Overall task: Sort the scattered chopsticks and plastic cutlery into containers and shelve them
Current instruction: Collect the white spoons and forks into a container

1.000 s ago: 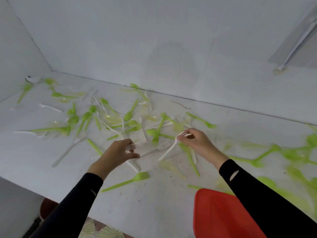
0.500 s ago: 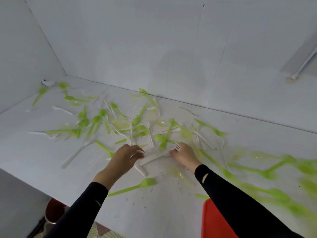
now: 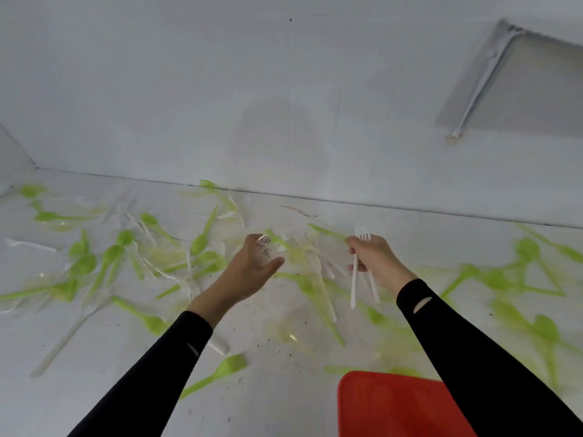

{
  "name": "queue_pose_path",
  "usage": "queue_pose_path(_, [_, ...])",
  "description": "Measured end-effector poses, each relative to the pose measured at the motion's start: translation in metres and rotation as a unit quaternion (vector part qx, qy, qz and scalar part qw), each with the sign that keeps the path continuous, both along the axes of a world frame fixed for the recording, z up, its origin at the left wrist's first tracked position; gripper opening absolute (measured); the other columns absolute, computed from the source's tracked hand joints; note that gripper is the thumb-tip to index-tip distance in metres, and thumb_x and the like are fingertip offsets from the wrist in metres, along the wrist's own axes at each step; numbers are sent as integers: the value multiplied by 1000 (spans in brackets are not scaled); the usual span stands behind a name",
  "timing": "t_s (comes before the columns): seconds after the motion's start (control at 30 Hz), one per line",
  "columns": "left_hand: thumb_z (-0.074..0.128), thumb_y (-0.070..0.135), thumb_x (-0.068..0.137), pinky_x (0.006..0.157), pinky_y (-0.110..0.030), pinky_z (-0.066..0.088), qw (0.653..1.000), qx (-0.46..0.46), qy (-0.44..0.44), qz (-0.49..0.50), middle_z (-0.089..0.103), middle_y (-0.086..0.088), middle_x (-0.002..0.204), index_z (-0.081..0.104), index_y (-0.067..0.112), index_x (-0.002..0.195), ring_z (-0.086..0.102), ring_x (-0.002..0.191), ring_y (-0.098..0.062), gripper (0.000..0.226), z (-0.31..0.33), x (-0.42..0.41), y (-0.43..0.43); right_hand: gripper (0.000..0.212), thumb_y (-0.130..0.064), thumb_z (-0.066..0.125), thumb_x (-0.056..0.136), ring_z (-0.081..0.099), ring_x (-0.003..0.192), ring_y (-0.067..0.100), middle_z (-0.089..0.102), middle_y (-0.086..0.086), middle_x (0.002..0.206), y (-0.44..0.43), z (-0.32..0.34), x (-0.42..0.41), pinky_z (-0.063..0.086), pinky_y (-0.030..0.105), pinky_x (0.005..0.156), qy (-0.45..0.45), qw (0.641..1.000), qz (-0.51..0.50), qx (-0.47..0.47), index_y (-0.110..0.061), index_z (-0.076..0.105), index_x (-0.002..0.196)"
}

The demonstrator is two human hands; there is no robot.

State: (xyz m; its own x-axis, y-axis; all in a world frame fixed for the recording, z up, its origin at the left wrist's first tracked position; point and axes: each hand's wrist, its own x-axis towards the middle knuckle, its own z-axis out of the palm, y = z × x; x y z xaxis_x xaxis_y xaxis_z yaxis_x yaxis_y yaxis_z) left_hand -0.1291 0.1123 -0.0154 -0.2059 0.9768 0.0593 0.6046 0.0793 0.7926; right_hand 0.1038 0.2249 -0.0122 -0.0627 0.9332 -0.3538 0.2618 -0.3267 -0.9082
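Note:
Green and white plastic forks and spoons lie scattered over the white table point(image 3: 284, 389). My left hand point(image 3: 249, 269) hovers above the pile's middle and grips white forks point(image 3: 263, 239), whose tines stick out above the fingers. My right hand point(image 3: 375, 260) is raised to the right of it and holds a small bunch of white forks point(image 3: 354, 285). Their tines point up and their handles hang down below the palm. A red container point(image 3: 394, 405) sits at the near right edge, partly hidden by my right sleeve.
A green fork point(image 3: 220, 370) lies close to me below my left forearm. A long white utensil point(image 3: 69, 335) lies at the near left. Dense green cutlery point(image 3: 520, 279) covers the right side. White walls close off the back and left.
Both hands have come up off the table holding white forks. The right hand has moved right and turned its forks upright. The view has shifted to the right.

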Motion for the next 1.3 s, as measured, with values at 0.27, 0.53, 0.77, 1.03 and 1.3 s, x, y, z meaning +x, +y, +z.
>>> queue_pose_path(0.27, [45,21,104,50,-25,51,991,-108,-42,-66,65,-1,95,57,7,100,60,61,-11,19,-26,41,43,15,-21,52,90,64,69,25,63,7,82,22,-24,17,44,26,57,-278,957,72,50,-7,57,92])
queue_pose_path(0.53, [63,44,91,65,-26,33,986,-88,131,-45,58,-8,91,51,8,93,61,91,-31,38,-44,70,76,36,-26,52,95,58,109,35,52,17,125,25,-50,-1,41,32,77,-407,904,122,44,-2,51,121])
queue_pose_path(0.77, [51,31,97,77,-33,42,959,-195,204,-5,58,-16,116,50,1,114,58,109,-34,35,-49,79,90,49,-45,60,91,59,112,25,61,3,121,23,-46,-30,36,28,75,-368,914,141,95,-13,49,126])
queue_pose_path(1.03, [59,26,93,56,-29,42,991,-109,-10,71,53,-11,68,41,9,72,53,62,-25,33,-50,35,81,33,-46,58,89,59,96,26,61,3,103,18,-54,-44,36,31,67,-419,875,210,119,-15,52,98])
queue_pose_path(1.3, [58,12,98,71,-29,60,859,-25,-484,162,73,-19,93,62,-9,95,74,82,-22,22,-38,8,61,25,-35,65,83,57,77,23,59,0,84,19,-34,-19,35,26,56,-388,905,157,70,-14,53,87])
